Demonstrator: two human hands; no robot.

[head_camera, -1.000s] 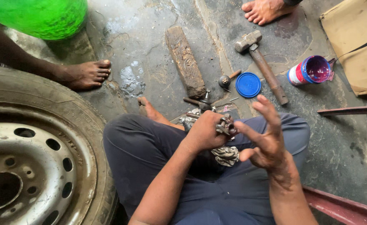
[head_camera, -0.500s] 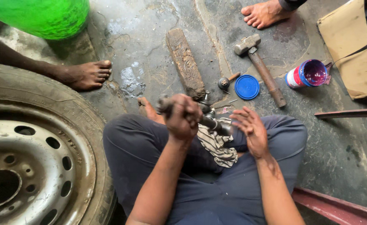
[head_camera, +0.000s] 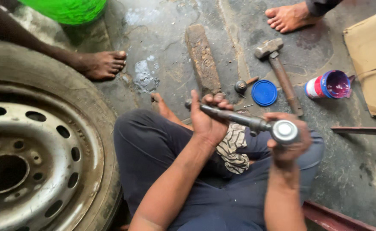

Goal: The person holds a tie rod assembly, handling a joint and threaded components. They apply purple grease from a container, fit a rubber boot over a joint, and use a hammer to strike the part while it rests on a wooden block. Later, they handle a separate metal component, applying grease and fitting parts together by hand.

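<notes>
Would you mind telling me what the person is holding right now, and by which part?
Both hands hold one metal rod with a round socket end: the left hand grips its shaft, the right hand cups the socket end.

Soft, even daylight falls from above, leaving only faint shadows. Glare shines on the wet floor patch point(head_camera: 144, 76) at eleven o'clock. Edges bend slightly; hands look mildly blurred.
</notes>
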